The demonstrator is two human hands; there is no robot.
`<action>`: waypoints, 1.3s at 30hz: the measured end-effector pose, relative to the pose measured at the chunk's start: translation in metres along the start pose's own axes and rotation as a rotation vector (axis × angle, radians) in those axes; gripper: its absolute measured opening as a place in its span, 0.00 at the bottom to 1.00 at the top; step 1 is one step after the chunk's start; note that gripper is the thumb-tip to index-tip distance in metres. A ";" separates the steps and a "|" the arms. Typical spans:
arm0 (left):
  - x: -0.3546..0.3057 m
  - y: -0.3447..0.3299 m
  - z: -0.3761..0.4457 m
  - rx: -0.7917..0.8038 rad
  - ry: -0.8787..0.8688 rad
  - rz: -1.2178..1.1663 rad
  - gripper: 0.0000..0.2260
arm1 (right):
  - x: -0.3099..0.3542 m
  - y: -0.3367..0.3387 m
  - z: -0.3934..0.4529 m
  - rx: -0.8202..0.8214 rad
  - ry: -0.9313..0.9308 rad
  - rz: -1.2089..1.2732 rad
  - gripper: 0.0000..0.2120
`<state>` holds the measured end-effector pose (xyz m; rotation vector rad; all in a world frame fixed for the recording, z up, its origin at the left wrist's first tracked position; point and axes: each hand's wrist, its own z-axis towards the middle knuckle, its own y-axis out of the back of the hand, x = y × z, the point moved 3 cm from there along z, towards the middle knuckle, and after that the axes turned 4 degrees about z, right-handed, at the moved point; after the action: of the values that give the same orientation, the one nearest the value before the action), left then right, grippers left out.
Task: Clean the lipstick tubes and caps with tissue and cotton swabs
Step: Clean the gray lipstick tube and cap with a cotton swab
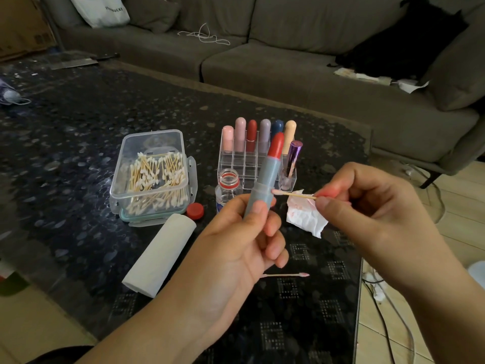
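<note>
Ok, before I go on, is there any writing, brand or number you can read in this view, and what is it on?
"STARBUCKS": on the white bag on the sofa, faint and tilted, only just readable.
Cardboard box, top left: dark printed marks, too blurred to read.
Small clear bottle: bluish print low on its label, too small to read.
Lipstick in the left hand: no text showing.

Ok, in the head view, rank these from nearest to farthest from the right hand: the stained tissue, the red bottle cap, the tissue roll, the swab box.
Measured from the right hand, which holds a cotton swab:
1. Stained tissue, on the table just left of the fingertips.
2. Red bottle cap, past the left hand, beside the box.
3. Tissue roll and swab box, far left; too close to call.
</note>
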<state>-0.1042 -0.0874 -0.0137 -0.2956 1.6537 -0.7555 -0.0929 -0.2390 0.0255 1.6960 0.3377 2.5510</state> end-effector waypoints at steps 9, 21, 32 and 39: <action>0.000 0.001 -0.001 0.031 0.046 -0.023 0.12 | 0.001 0.000 0.001 -0.009 -0.011 0.032 0.04; -0.001 -0.002 -0.002 0.019 0.047 0.017 0.05 | 0.000 0.000 0.000 0.007 0.021 0.025 0.06; 0.001 0.000 -0.001 0.081 0.064 -0.074 0.12 | -0.001 -0.002 -0.001 0.020 0.014 0.030 0.06; 0.000 -0.002 -0.003 0.054 0.109 -0.055 0.12 | 0.002 -0.004 0.000 0.026 0.006 0.017 0.05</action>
<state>-0.1075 -0.0884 -0.0125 -0.2664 1.7304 -0.8702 -0.0940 -0.2349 0.0259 1.7084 0.3597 2.5754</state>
